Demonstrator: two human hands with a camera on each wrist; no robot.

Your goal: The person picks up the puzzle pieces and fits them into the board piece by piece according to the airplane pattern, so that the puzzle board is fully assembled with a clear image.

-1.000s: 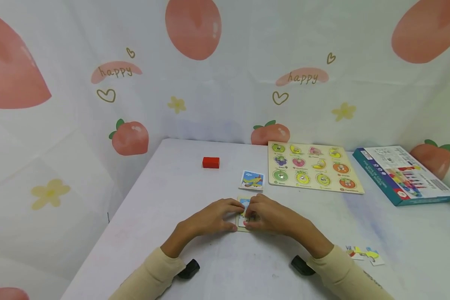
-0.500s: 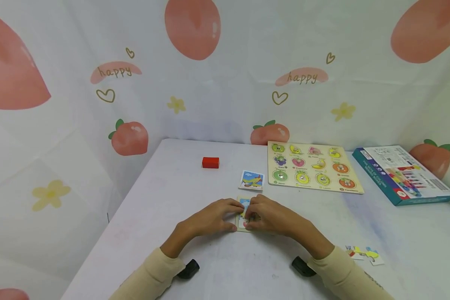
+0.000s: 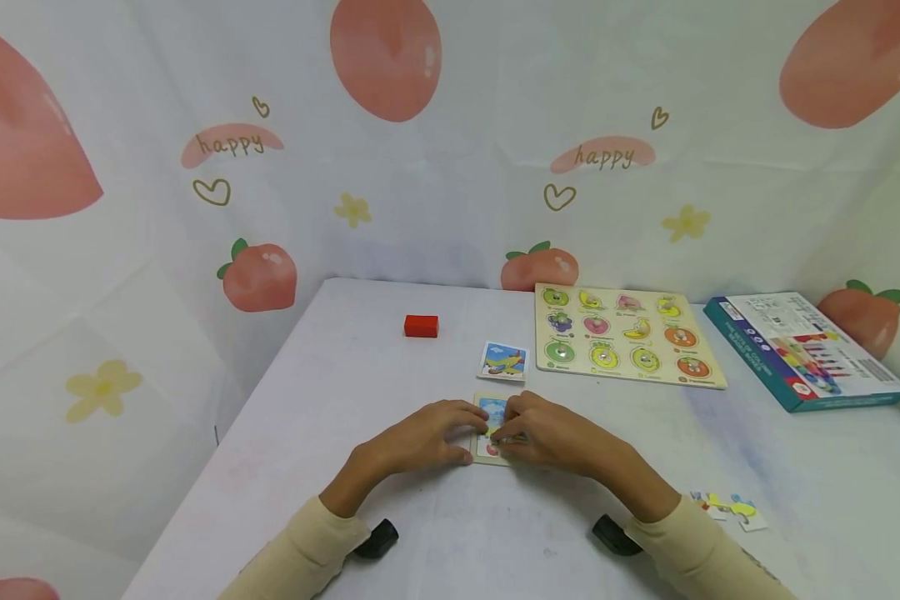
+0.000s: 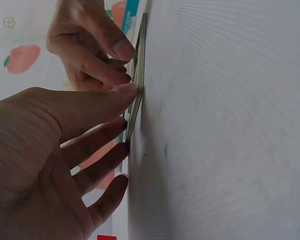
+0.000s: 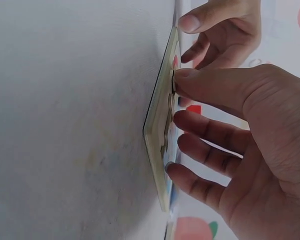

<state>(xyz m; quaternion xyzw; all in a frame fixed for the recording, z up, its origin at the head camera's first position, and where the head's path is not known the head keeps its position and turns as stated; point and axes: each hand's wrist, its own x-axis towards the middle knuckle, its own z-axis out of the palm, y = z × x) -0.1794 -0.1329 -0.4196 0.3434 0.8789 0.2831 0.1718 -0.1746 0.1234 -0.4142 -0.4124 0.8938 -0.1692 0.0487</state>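
Observation:
A small wooden puzzle board (image 3: 476,406) with a sky-blue picture lies in front of me, partly covered by my hands. My left hand (image 3: 431,435) holds its left side, the thumb by the near corner and the fingertips along the edge in the left wrist view. From the other side my right hand (image 3: 553,435) pinches a puzzle piece on the board between thumb and index finger. That piece is mostly hidden by the fingers. In the right wrist view, gaps show between pieces inside the board's frame (image 5: 150,120), and the other fingertips hover close over the picture.
Behind the board lies a card with a yellow airplane (image 3: 504,362). A red block (image 3: 422,326) sits farther back. To the right are a fruit peg board (image 3: 622,377), a teal-edged box (image 3: 810,350) and several loose puzzle pieces (image 3: 753,522) beside the right sleeve.
My right hand has shifted slightly to the right, uncovering more of the blue picture. The left hand stays almost still at the board's left side.

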